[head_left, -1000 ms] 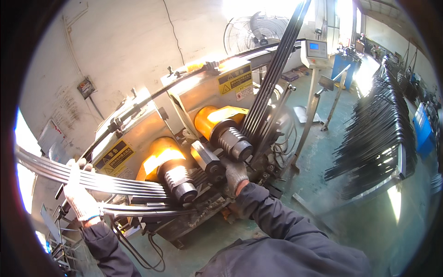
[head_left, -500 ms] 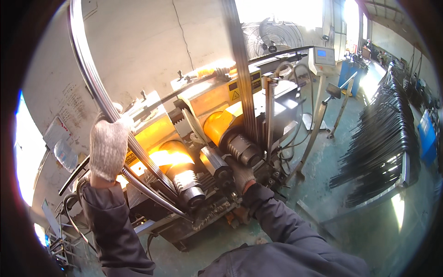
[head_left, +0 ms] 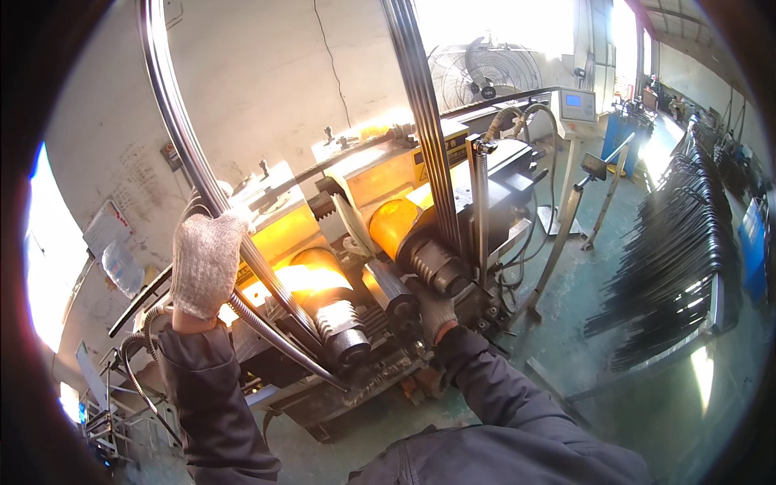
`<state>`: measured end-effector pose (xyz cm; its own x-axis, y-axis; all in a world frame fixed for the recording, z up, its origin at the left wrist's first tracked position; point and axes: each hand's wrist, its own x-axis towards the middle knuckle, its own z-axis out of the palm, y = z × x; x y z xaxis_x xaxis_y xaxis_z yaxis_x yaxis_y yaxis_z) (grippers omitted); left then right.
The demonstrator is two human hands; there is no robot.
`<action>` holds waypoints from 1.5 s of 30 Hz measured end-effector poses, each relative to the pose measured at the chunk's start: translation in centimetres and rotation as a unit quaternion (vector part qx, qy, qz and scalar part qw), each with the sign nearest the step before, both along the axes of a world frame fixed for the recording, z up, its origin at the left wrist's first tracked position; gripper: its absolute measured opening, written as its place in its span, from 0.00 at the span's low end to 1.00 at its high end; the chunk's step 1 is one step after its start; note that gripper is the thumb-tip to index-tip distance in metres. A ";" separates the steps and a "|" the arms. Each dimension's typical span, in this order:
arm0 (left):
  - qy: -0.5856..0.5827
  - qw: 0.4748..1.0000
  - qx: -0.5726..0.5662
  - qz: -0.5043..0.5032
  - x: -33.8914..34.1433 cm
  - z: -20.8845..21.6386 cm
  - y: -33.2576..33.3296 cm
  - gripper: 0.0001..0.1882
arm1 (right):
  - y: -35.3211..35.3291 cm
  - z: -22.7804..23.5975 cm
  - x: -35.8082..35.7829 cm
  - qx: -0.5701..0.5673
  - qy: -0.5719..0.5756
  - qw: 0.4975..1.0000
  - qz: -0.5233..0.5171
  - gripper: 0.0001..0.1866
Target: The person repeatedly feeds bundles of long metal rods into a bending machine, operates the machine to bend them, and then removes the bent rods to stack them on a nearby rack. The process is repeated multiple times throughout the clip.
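Observation:
My left hand (head_left: 208,263), in a pale knitted glove, is closed round a long, ribbed metal strip (head_left: 183,121). The strip slants down to the grooved roller (head_left: 338,325) at the machine's left side. A flexible metal conduit (head_left: 279,346) runs just below this hand. My right hand (head_left: 436,309), also gloved, reaches low between the rollers, beside a dark cylindrical shaft end (head_left: 402,309); its fingers are hidden. A second ribbed strip (head_left: 420,97) stands nearly upright, its lower end by the right grooved roller (head_left: 440,268).
The machine has a yellow-lit housing (head_left: 284,230). A control box (head_left: 575,105) with a small screen stands on a post at the back right. A large fan (head_left: 485,77) is behind. At right, many thin dark strips (head_left: 663,250) hang over a rack. Hoses (head_left: 550,174) loop beside the machine.
The whole scene has shifted slightly to the right in the view. My left hand keeps hold of the strip, and my right hand stays beside the shaft end.

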<state>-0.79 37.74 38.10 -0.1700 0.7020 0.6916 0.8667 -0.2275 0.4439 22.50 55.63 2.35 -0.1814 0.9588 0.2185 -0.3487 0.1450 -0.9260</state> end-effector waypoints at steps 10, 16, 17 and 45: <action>-0.069 0.996 -0.035 -0.032 -0.6 0.1 -0.1 0.10 | -1.8 4.0 0.8 -0.206 0.130 0.968 0.054 0.15; -0.065 0.996 -0.028 -0.048 0.1 1.1 -0.4 0.16 | -0.3 1.1 -0.4 -0.186 0.111 0.976 0.034 0.19; -0.127 0.990 -0.047 -0.038 0.5 1.5 -0.4 0.18 | 0.1 0.4 -0.6 -0.206 0.101 0.973 0.038 0.20; -0.132 0.976 -0.170 0.021 -0.6 2.6 -2.7 0.13 | -0.2 -1.7 -0.1 -0.096 0.025 0.995 0.008 0.12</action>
<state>-1.36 35.05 40.66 -0.3442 0.8717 0.3487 0.7174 0.0047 0.6967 22.45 55.44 0.60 -0.1900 0.9810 0.0398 -0.3951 -0.0393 -0.9178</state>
